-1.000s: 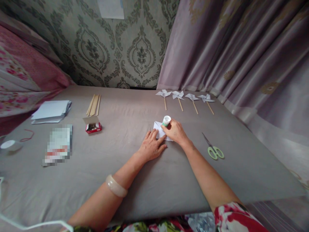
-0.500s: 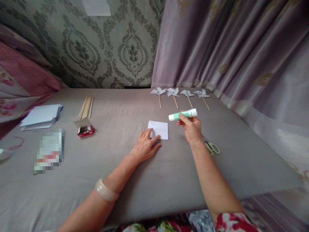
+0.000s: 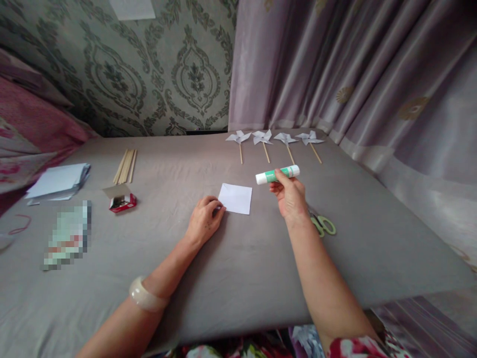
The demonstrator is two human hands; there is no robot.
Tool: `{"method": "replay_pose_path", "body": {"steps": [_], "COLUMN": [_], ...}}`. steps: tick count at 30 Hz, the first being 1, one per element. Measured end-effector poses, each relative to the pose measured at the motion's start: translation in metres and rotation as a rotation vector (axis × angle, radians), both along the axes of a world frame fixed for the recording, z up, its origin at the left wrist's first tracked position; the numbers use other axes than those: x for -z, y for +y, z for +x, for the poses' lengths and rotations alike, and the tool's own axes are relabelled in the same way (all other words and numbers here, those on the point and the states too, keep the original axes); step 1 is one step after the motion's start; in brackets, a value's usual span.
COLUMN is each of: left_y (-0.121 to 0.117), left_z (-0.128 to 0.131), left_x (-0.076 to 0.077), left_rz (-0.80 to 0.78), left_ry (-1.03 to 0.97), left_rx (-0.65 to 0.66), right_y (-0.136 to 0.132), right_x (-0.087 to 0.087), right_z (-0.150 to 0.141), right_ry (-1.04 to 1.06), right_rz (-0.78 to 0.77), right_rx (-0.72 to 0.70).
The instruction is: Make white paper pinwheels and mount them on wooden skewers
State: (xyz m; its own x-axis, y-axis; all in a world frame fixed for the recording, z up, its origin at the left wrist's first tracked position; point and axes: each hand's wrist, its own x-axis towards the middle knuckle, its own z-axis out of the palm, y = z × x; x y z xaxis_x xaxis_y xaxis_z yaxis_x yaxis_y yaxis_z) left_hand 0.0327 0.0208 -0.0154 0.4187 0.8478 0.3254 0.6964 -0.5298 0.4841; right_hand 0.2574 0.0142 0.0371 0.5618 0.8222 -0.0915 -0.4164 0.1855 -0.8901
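A white square of paper [image 3: 235,199] lies flat on the grey tablecloth, with a crease line near its far left corner. My left hand [image 3: 204,219] is at the paper's near left corner, thumb and fingers closed on the edge there. In my right hand [image 3: 290,193], to the right of the paper and above the table, is a white and green glue stick [image 3: 278,174]. It is held nearly level, a white end pointing left. Behind my right wrist lie scissors [image 3: 326,225] with green handles, their blades partly hidden.
Several paper pinwheels [image 3: 262,137] on sticks lie in a row at the back. Left of me are wooden sticks [image 3: 125,166], an open red box [image 3: 122,203] with small contents, a paper stack [image 3: 57,181], a blurred packet [image 3: 67,238] and a red cord [image 3: 20,224].
My left hand has drawn back from lying spread over the paper to its near left corner, fingers now curled together. The right hand still holds the glue stick. The view has shifted slightly.
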Motion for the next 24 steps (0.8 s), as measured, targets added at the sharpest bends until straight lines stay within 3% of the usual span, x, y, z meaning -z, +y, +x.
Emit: {"method": "replay_pose_path", "body": {"steps": [10,15,21,24], "left_y": [0.014,0.022,0.03,0.029], "left_z": [0.003,0.011,0.022,0.022], "left_x": [0.002,-0.001,-0.01,-0.01], "left_rz": [-0.137,-0.188,-0.361,-0.353], "left_ry": [-0.037,0.025,0.025,-0.007], "left_rx": [-0.314,-0.377,-0.5,-0.52], "right_y": [0.011,0.011,0.011,0.011], "right_x": [0.024,0.025,0.024,0.024], "right_z": [0.009,0.009,0.008,0.008], "right_ry": [0.324,0.396,0.392,0.396], "right_rz": [-0.265,-0.283,-0.27,-0.268], "right_rx": [0.001,-0.02,-0.039,-0.036]}}
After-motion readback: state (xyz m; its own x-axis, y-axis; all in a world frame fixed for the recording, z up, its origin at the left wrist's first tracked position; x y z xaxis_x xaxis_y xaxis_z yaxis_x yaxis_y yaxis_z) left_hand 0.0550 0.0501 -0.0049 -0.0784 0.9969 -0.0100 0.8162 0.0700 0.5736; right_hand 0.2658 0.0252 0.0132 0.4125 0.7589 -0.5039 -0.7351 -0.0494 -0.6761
